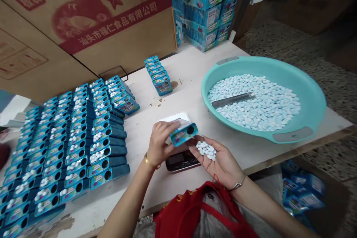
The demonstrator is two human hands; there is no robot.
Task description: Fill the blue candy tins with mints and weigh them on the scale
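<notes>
My left hand (pixel 159 142) grips a small blue candy box (pixel 178 138), tilted so that the dark round hole in its top faces me. Just right of it, my right hand (pixel 225 164) is cupped palm up. A small heap of pale blue and white candies (pixel 206 150) lies in that palm and on the fingers. The fingertips of my right hand are close to the box; whether they touch it I cannot tell. Beneath both hands sits a small scale (pixel 181 161), partly hidden, with a white top and a dark front panel.
At the right stands a turquoise basin (pixel 309 93) of candies, with a metal scoop (pixel 231 100) on them. Rows of blue boxes (pixel 108 161) fill the left, many topped with candies. A short row of boxes (pixel 163 86), large cartons (pixel 117 18) and wrapped stacks (pixel 206 11) stand behind.
</notes>
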